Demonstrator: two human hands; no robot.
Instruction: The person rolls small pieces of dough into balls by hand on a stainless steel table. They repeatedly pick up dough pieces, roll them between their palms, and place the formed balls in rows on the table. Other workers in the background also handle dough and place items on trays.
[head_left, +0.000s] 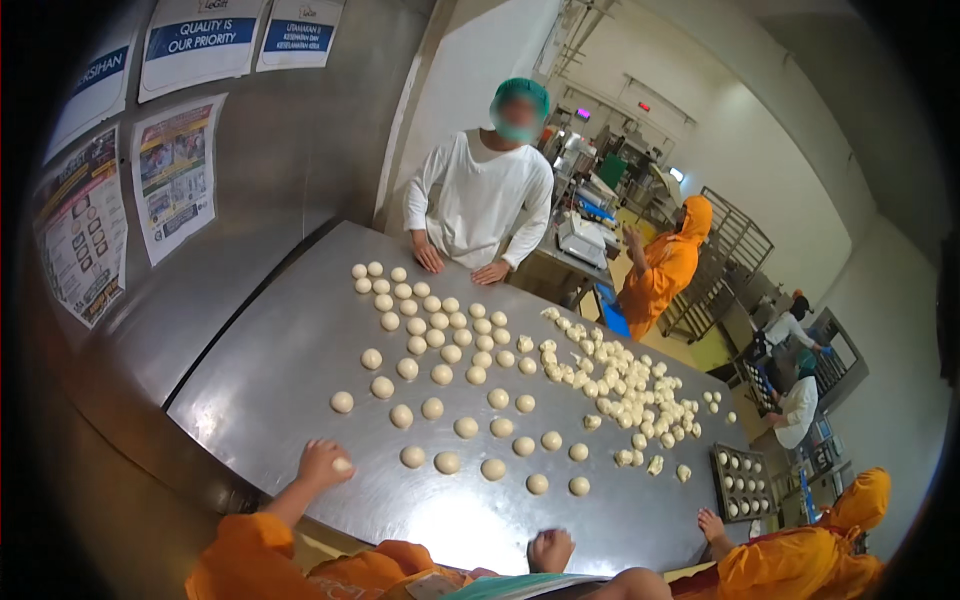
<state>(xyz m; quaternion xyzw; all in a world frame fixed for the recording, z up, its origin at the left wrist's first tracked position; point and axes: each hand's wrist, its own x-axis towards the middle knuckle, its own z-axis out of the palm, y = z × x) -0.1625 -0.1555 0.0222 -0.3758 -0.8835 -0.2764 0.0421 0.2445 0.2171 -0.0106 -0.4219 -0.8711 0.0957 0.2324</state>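
Note:
My left hand (324, 463) is curled around a pale dough ball (343, 465) at the left part of the steel table (300, 390). Close to the near table edge, my right hand (551, 551) has its fingers curled down; whether anything is under them is hidden. Between and beyond my hands lie many smooth, round dough balls (493, 470), spaced apart. Further right, rougher dough pieces (622, 375) are crowded together, some touching. A green cloth-like thing (525, 586) at the bottom edge partly blocks the view.
Across the table a person in white (480, 195) rests both hands on its far edge. At right, an orange-clad person (802, 555) has a hand near a dark moulded tray (742, 484) holding dough balls. A steel wall (300, 150) borders the left; another orange-clad person (664, 262) stands beyond.

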